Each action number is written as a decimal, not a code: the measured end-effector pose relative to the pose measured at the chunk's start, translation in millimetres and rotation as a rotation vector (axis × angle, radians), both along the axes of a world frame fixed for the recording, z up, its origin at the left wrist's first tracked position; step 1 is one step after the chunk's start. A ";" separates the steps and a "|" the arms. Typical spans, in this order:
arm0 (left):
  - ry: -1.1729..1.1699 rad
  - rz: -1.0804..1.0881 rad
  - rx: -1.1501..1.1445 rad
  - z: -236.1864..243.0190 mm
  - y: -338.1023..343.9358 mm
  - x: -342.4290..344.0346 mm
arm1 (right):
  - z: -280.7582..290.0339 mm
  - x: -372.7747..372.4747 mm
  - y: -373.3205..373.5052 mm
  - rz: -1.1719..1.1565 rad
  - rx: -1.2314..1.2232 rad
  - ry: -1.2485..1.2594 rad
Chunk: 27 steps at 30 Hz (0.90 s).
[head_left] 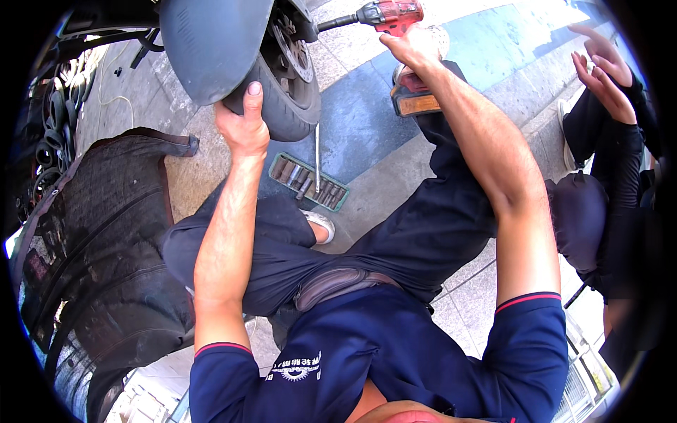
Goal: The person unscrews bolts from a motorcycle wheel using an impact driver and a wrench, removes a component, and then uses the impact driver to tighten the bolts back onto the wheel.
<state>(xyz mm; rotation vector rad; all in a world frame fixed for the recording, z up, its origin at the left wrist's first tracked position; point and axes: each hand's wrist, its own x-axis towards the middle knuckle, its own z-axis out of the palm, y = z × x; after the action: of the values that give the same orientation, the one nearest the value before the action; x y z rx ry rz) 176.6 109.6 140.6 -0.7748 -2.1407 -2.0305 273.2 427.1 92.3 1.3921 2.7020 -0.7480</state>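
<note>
Right of the wheel (288,95) is a power wrench (399,14), and on the ground (381,190) nearer than the wheel lies a socket tray (334,182), a rod (316,155) across its far edge.

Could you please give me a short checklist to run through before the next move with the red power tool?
1. Right hand on the red power tool: ok.
2. Left hand on the tyre: ok, thumb against it.
3. Tool's nose seated on a fastener: cannot tell, its end is hidden.
4. Other person's hands away from the tool: ok, off to the right.
5. Socket tray unobstructed: not ok, a metal rod extends over it.
</note>
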 end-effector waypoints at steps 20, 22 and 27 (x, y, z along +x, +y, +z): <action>-0.037 -0.002 0.004 -5.3 -4.8 -4.6 | -3.6 0.4 1.2 -0.006 0.021 0.021; -0.036 -0.004 0.004 -5.3 -5.1 -4.7 | -3.2 2.3 -0.7 0.021 0.064 0.051; -0.036 -0.007 0.010 -4.3 -4.2 -3.7 | -2.5 4.4 -3.0 0.039 0.105 0.077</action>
<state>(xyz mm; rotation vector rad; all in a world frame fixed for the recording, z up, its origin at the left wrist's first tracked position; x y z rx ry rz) 172.9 105.4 136.3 -0.7507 -2.1486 -2.0723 277.6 424.1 89.8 1.3526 2.8578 -0.6806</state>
